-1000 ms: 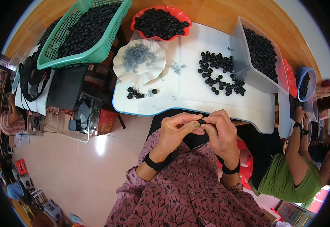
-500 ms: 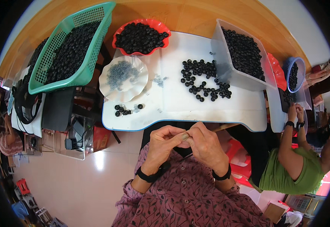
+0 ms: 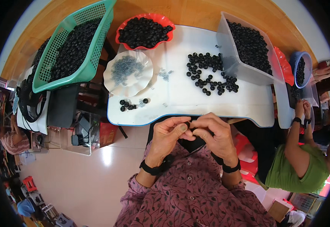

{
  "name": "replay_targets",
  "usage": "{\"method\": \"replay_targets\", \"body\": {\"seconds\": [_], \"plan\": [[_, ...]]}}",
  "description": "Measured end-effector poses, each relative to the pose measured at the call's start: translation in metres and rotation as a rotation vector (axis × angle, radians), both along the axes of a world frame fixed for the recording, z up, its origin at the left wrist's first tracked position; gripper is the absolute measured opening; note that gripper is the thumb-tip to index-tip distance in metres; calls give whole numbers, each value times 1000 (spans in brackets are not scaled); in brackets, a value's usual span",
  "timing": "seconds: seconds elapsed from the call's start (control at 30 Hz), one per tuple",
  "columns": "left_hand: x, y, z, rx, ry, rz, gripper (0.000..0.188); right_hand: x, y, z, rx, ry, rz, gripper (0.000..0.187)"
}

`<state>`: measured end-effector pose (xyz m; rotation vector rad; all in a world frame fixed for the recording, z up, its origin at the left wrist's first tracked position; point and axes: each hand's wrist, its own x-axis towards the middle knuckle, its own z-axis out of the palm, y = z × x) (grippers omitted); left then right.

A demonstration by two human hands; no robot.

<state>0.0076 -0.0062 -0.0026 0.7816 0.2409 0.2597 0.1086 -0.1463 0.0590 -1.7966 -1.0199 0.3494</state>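
Observation:
My left hand [image 3: 167, 137] and my right hand [image 3: 218, 135] meet just off the table's near edge. A small black round piece [image 3: 189, 125] shows between their fingertips, mostly covered by them. My left thumb and fingers pinch it, while my right fingertips are closed close against it; whether they grip it too is hard to see. Beyond, several loose black round pieces with holes [image 3: 127, 105] lie near the table's left front edge. A scalloped white plate [image 3: 147, 81] holds tiny greyish, see-through pieces [image 3: 126, 70]. More black pieces [image 3: 206, 60] are spread right of the middle.
A red scalloped bowl [image 3: 173, 33] and a green basket [image 3: 40, 84] hold black pieces at the far left. A clear plastic bin [image 3: 244, 73] full of them stands on the right of the white table [image 3: 172, 104]. At right, a person in green [image 3: 301, 162] works.
My hands have parted slightly at the fingertips, and the black piece now shows between them. The whole view has shifted a little, with the table's things appearing farther right and up.

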Motion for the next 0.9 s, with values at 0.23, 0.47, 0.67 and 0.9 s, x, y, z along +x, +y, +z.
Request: {"method": "replay_targets", "body": {"seconds": [0.23,0.47,0.67,0.9], "plan": [[-2,4,-4,-66,-74,69,26,-22,16,-19,180,146,-38,48],[-2,-5,5,-179,-67,90,21,-35,38,-22,88,124,-115,58],[2,-4,1,-130,-36,144,17,-31,40,-21,98,321,-94,53],[3,0,-5,-99,-59,134,19,-27,43,-31,131,393,-60,52]]}}
